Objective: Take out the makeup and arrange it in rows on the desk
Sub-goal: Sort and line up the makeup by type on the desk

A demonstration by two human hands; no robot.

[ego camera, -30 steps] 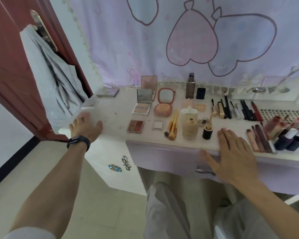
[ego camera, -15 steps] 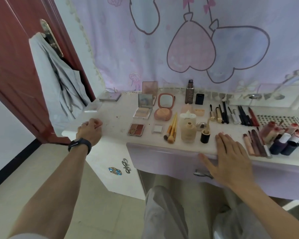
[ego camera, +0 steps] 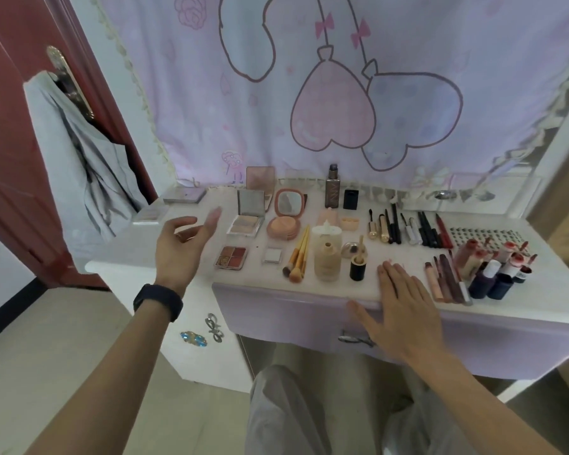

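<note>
A pale curtain (ego camera: 309, 93) printed with heart balloons hangs behind everything, with a red door (ego camera: 10, 165) and a grey garment (ego camera: 76, 165) on its handle to the left. Below stands the white desk (ego camera: 260, 277), its lilac drawer (ego camera: 276, 316) closed. The makeup already lies across the desk in rough rows, so the job looks nearly done.

The right hand (ego camera: 404, 310) lies flat on the front edge, fingers straight and grasping nothing, thumb down over the drawer face. The left hand (ego camera: 181, 247) hovers above the desk's left part, fingers loosely spread and empty, just beside the open palette (ego camera: 247, 215) and the eyeshadow quad (ego camera: 230, 257).

The risks, as I judge them, are in the upright pieces. The foundation bottle (ego camera: 327, 262) and the dark jar (ego camera: 357, 267) stand near the right fingertips; a sideways slide could tip them onto the brushes (ego camera: 298, 257). The standing lipsticks (ego camera: 486, 261) are crowded near the right front edge, so one knock could topple several and send them rolling off. A careless sweep of the left hand could catch the palette's raised lid
</note>
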